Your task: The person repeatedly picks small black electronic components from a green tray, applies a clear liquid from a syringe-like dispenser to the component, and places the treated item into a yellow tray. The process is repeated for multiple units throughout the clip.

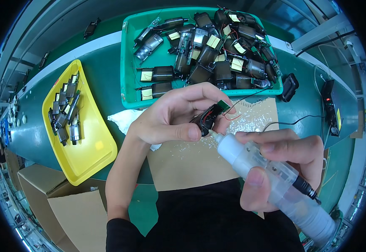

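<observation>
My left hand [179, 111] is closed around a small black plastic housing [205, 122] with a green circuit board [223, 106] and thin red and black wires sticking out of its upper end. In my right hand [283, 161] is a large translucent dispensing syringe [250, 161] with white contents, slanting down to the right. A clear clamp with a black cable fitting is fixed on its barrel. The syringe's narrow nozzle points at the housing's lower edge, touching it or very close. Both hands are above a brown cardboard sheet [183, 168] scattered with small white bits.
A green tray [126, 84] full of dark housings with wires stands at the back. At left, a yellow tray [95, 155] holds several more. A black part [290, 87] and a black box [330, 107] with a cable lie at right. Cardboard boxes [78, 218] stand lower left.
</observation>
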Motion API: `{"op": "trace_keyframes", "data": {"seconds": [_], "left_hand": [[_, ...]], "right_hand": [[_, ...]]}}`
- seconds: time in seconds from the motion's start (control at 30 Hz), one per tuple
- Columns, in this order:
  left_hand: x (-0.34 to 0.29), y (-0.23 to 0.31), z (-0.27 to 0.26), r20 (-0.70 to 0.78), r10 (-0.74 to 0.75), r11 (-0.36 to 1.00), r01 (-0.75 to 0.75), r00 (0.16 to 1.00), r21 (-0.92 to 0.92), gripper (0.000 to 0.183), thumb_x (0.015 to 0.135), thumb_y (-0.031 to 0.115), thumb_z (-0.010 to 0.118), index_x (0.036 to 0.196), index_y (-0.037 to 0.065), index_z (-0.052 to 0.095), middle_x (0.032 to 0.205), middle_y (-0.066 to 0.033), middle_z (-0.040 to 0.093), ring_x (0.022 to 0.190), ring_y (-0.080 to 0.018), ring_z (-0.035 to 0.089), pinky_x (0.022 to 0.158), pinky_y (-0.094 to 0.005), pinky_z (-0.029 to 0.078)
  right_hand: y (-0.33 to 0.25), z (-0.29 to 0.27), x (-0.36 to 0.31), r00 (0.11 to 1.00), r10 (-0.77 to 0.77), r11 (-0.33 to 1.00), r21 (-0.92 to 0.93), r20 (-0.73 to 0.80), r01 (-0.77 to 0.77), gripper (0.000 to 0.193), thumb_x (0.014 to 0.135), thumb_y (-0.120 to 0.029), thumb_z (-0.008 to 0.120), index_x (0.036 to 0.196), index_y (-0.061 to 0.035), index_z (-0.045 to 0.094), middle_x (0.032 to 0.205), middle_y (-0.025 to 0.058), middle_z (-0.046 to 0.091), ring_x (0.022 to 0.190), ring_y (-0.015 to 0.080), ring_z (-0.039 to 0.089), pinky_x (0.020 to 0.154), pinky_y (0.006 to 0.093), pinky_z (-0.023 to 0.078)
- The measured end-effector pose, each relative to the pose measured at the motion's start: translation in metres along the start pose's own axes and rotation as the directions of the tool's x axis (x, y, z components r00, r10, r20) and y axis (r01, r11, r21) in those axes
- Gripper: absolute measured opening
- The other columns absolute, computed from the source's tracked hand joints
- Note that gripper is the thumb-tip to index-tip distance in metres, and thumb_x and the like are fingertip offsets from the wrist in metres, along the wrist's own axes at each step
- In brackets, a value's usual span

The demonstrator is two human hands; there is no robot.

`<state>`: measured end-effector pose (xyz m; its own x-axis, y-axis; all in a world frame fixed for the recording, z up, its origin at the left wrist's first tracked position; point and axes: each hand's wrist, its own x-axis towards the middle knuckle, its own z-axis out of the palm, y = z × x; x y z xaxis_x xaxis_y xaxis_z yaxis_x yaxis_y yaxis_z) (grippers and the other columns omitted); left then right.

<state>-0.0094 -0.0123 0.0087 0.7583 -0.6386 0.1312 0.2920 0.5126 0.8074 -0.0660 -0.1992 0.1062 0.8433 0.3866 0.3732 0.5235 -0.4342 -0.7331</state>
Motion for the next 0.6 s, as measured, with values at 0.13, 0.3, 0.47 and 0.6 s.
{"op": "trace_keyframes", "data": {"seconds": [0.13, 0.3, 0.47, 0.6], "left_hand": [[-0.001, 0.001, -0.002, 0.018, -0.017, 1.000, 0.017, 1.000, -0.001, 0.068, 0.069, 0.033, 0.077, 0.113, -0.006, 0.044, 0.092, -0.0150, 0.055, 0.081, -0.0191, 0.055, 0.071, -0.0278, 0.043], [0.000, 0.001, 0.000, 0.050, 0.017, 1.000, -0.016, 0.999, -0.011, 0.066, 0.069, 0.033, 0.077, 0.111, -0.007, 0.045, 0.093, -0.0150, 0.056, 0.080, -0.0188, 0.056, 0.070, -0.0277, 0.043], [-0.002, -0.002, 0.001, 0.039, 0.049, 0.998, -0.047, 0.998, -0.040, 0.065, 0.069, 0.033, 0.078, 0.110, -0.007, 0.047, 0.094, -0.0152, 0.056, 0.080, -0.0200, 0.056, 0.070, -0.0293, 0.044], [0.000, -0.003, 0.001, 0.063, 0.068, 0.996, -0.064, 0.996, -0.057, 0.065, 0.068, 0.032, 0.078, 0.110, -0.007, 0.047, 0.095, -0.0160, 0.055, 0.079, -0.0217, 0.056, 0.069, -0.0314, 0.044]], "right_hand": [[-0.001, 0.000, -0.001, 1.000, -0.001, 1.000, -0.003, -0.001, 0.001, 0.035, 0.077, -0.012, 0.061, 0.093, 0.0012, 0.033, 0.087, 0.0243, 0.061, 0.072, 0.0155, 0.061, 0.067, 0.0221, 0.047], [-0.001, -0.003, -0.003, 0.999, -0.034, 0.999, -0.007, 0.009, 0.034, 0.037, 0.076, -0.014, 0.063, 0.093, 0.0010, 0.033, 0.086, 0.0245, 0.062, 0.069, 0.0141, 0.060, 0.066, 0.0198, 0.045], [0.004, 0.006, -0.007, 0.994, -0.057, 0.997, 0.052, -0.092, 0.062, 0.037, 0.077, -0.016, 0.062, 0.092, 0.0012, 0.033, 0.084, 0.0248, 0.062, 0.067, 0.0147, 0.060, 0.063, 0.0198, 0.045], [0.005, 0.007, -0.008, 0.990, -0.058, 0.993, 0.097, -0.127, 0.070, 0.036, 0.077, -0.015, 0.062, 0.092, 0.0010, 0.033, 0.083, 0.0247, 0.061, 0.069, 0.0178, 0.062, 0.065, 0.0210, 0.046]]}}
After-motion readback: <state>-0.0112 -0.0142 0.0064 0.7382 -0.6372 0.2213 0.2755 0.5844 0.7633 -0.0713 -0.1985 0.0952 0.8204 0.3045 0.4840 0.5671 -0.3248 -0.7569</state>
